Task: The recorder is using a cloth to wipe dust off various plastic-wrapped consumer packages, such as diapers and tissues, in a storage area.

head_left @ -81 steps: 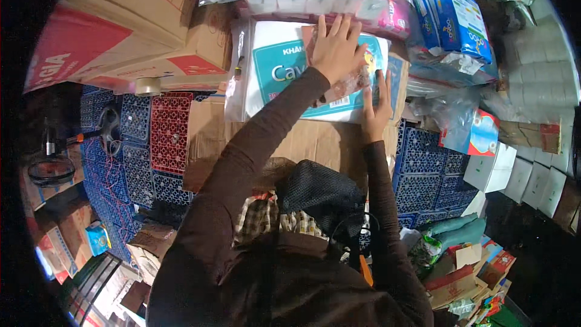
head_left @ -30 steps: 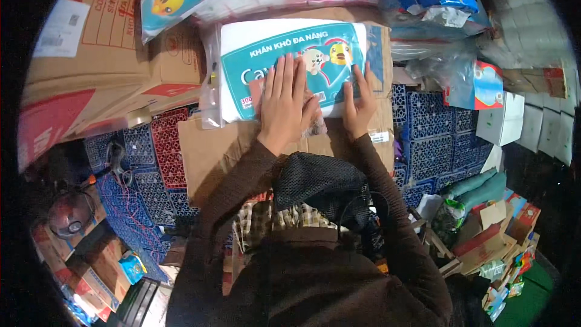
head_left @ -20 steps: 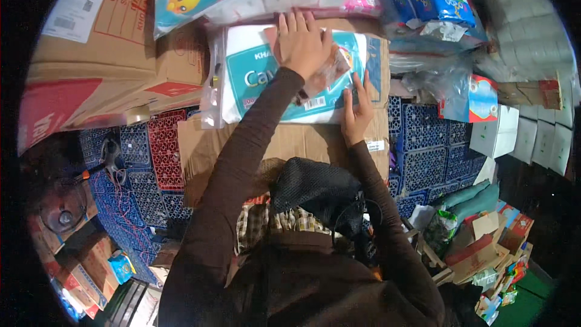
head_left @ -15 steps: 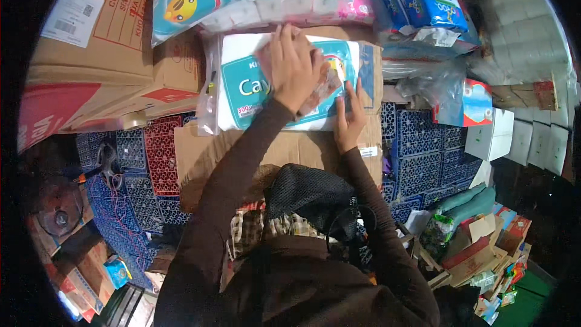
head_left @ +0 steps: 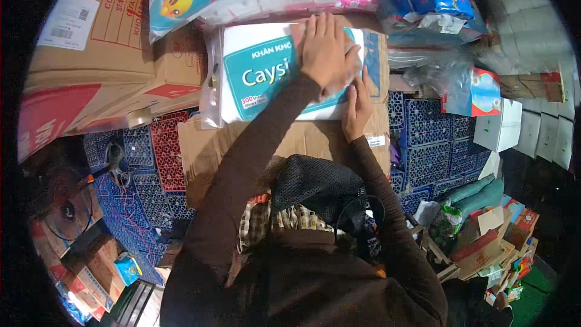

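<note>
The teal-and-white pack (head_left: pixel 257 79) lies on cardboard (head_left: pixel 209 148); the left hand (head_left: pixel 327 54), open and flat, covers a pinkish scrap (head_left: pixel 298 37) (plastic, perhaps), the right hand (head_left: pixel 358 109), loosely open, at the pack's right edge.

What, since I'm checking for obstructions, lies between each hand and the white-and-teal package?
A reddish-brown sheet, its material unclear, lies between the left hand and the package. Nothing visible stands between the right hand and the package's right end.
</note>
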Tool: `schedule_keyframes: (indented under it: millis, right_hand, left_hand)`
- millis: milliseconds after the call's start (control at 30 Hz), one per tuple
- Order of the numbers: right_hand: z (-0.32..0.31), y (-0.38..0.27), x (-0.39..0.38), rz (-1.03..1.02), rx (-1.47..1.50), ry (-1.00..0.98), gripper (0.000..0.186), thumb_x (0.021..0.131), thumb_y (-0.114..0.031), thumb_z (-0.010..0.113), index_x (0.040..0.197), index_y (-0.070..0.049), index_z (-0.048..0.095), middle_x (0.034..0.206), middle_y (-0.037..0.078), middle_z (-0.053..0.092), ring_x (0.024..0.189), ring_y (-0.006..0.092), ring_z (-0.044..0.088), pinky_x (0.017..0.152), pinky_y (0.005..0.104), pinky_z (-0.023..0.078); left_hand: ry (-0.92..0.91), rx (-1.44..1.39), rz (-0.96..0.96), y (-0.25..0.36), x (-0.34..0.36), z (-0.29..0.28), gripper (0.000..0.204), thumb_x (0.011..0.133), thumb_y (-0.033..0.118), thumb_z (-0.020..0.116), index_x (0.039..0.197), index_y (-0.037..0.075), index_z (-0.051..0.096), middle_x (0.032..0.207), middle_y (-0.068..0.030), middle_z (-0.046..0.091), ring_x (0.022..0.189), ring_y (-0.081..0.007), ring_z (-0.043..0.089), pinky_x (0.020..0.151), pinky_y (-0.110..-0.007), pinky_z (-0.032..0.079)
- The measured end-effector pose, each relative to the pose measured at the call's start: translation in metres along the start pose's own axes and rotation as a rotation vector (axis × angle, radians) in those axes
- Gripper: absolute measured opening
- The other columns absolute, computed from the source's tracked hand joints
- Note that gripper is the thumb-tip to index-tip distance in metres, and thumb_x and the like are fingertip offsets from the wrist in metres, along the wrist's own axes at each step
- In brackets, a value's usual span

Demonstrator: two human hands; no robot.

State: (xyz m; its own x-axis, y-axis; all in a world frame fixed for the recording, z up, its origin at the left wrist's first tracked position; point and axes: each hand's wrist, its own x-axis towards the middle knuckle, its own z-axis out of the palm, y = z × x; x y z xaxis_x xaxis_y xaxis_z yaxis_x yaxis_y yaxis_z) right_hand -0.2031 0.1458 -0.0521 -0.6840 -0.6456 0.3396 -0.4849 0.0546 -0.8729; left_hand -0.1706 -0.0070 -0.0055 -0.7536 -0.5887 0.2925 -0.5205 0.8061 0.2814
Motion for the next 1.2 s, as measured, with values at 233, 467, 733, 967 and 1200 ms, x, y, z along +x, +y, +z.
schedule_keyframes:
  millis: [233, 467, 733, 967, 1200]
  right_hand:
    - [0.002, -0.001, -0.003, 0.060, 0.033, 0.063, 0.046, 0.093, -0.015, 0.050, 0.133, 0.005, 0.038, 0.127, 0.022, 0.049, 0.121, 0.0295, 0.047, 0.104, 0.0369, 0.034]
    - [0.002, -0.001, 0.000, 0.069, 0.070, 0.040, 0.045, 0.093, -0.017, 0.054, 0.130, 0.005, 0.043, 0.124, 0.020, 0.050, 0.117, 0.0290, 0.049, 0.103, 0.0364, 0.034]
    - [-0.019, 0.001, 0.020, 0.320, 0.051, -0.223, 0.051, 0.087, -0.028, 0.068, 0.124, 0.004, 0.051, 0.120, 0.018, 0.053, 0.113, 0.0257, 0.049, 0.101, 0.0380, 0.035]
    - [-0.053, -0.027, 0.023, 0.730, 0.306, -0.449, 0.039, 0.081, -0.017, 0.075, 0.112, -0.002, 0.057, 0.103, 0.006, 0.064, 0.082, 0.0136, 0.063, 0.067, 0.0234, 0.050]
    - [-0.137, -0.074, 0.037, 0.620, 0.422, -0.263, 0.043, 0.074, -0.009, 0.071, 0.115, 0.000, 0.058, 0.098, 0.006, 0.066, 0.083, 0.0139, 0.063, 0.077, 0.0266, 0.049]
  left_hand:
    - [0.135, -0.011, 0.226, 0.004, -0.039, -0.003, 0.067, 0.086, 0.044, 0.052, 0.126, -0.009, 0.048, 0.137, -0.0258, 0.043, 0.129, -0.0361, 0.038, 0.111, -0.048, 0.021]
    - [0.147, 0.029, -0.031, -0.007, -0.156, -0.040, 0.065, 0.092, 0.039, 0.049, 0.135, -0.009, 0.039, 0.146, -0.0254, 0.033, 0.137, -0.0381, 0.029, 0.113, -0.049, 0.020]
    - [0.469, -0.101, -0.496, -0.060, -0.156, -0.059, 0.044, 0.096, 0.021, 0.047, 0.130, -0.007, 0.045, 0.138, -0.0269, 0.042, 0.130, -0.0407, 0.038, 0.108, -0.046, 0.028]
    - [0.802, -1.041, -0.739, -0.082, -0.175, -0.069, 0.039, 0.103, 0.029, 0.033, 0.117, -0.001, 0.054, 0.111, -0.0100, 0.059, 0.099, -0.0182, 0.057, 0.083, -0.033, 0.049]
    - [0.544, -2.198, -0.483, -0.145, -0.237, -0.027, 0.040, 0.102, 0.033, 0.035, 0.123, 0.003, 0.051, 0.112, -0.0093, 0.058, 0.098, -0.0178, 0.057, 0.082, -0.031, 0.050]
